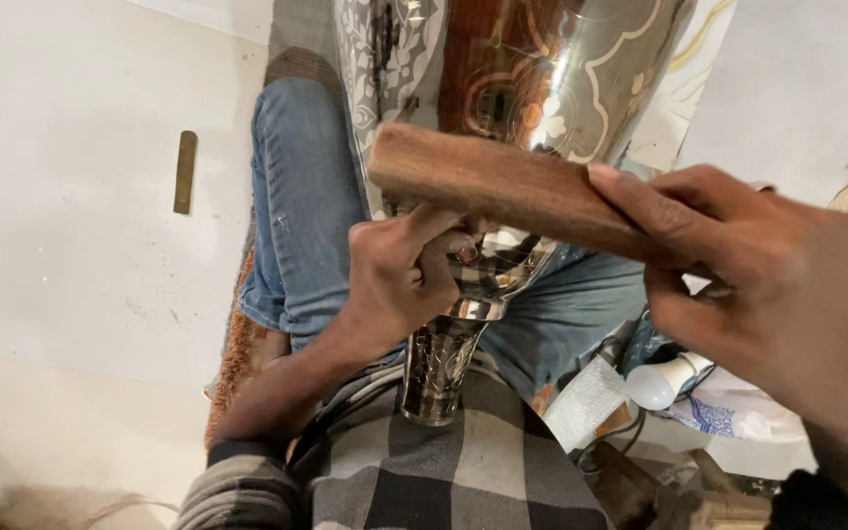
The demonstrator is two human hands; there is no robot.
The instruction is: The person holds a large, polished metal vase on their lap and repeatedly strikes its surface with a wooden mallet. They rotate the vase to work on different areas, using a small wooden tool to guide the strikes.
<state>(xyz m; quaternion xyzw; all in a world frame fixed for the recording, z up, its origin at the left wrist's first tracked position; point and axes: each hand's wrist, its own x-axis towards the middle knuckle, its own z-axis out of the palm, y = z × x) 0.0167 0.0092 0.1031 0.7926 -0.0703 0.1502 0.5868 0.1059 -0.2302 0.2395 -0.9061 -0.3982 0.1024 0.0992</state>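
We've got the big shiny metal vase point(503, 88) lying across our lap so it stays put, neck toward our belly. Our left hand point(399, 280) is curled tight, pinching something small against the metal, can't tell what. Our right hand point(748, 275) grips a wooden block point(503, 186) just above it, like a mallet. A light bulb point(662, 383) sits below the right hand.

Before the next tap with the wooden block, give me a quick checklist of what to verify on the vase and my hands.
1. Right hand grips the wooden block firmly: ok.
2. Left hand is pinched at the neck of the engraved metal vase: ok.
3. Small tool in the left fingers: cannot tell, hidden.
4. Vase rests across the jeans-clad lap, foot towards the body: ok.
5. Left fingers out from under the block: not ok, directly beneath it.
6. Light bulb lies loose by the right knee: not ok.
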